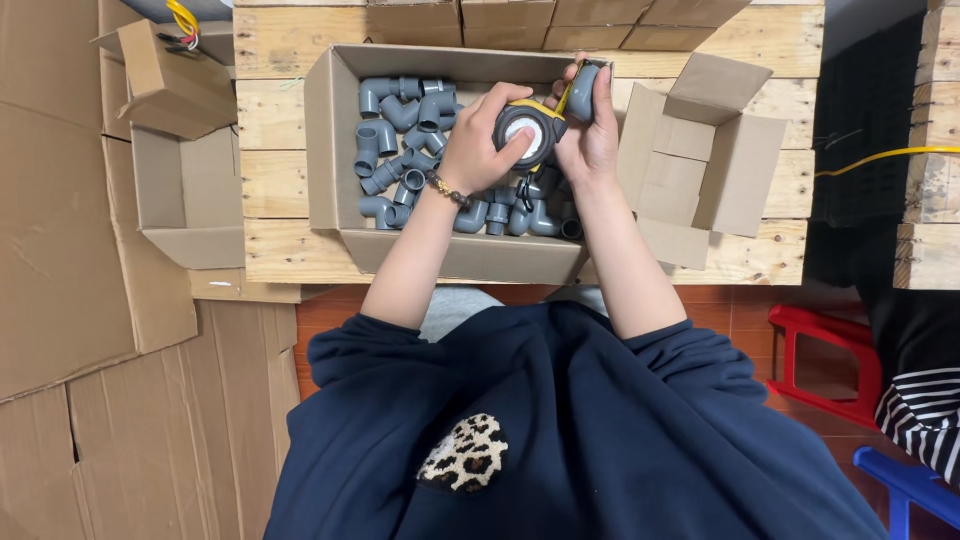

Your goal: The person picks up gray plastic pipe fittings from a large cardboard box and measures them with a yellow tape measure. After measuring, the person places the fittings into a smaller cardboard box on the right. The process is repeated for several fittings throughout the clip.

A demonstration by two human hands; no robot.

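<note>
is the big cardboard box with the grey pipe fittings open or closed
Open. The box has its flaps folded outward, and the grey pipe fittings lie exposed inside, under the left hand holding a tape measure.

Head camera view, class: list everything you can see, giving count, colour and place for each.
Pipe elbows: many, grey, inside the open box.
Open box: one, brown cardboard, on the pallet.
Pallet: one, pale wood, under the boxes.
Smaller box: one, brown, right of the open box.
Stool: one, red, lower right.
Tape measure: one, black and yellow, in the left hand.
Fitting: one, grey, in the right hand.
Left hand: grip on the tape measure.
Right hand: grip on the fitting.
</note>
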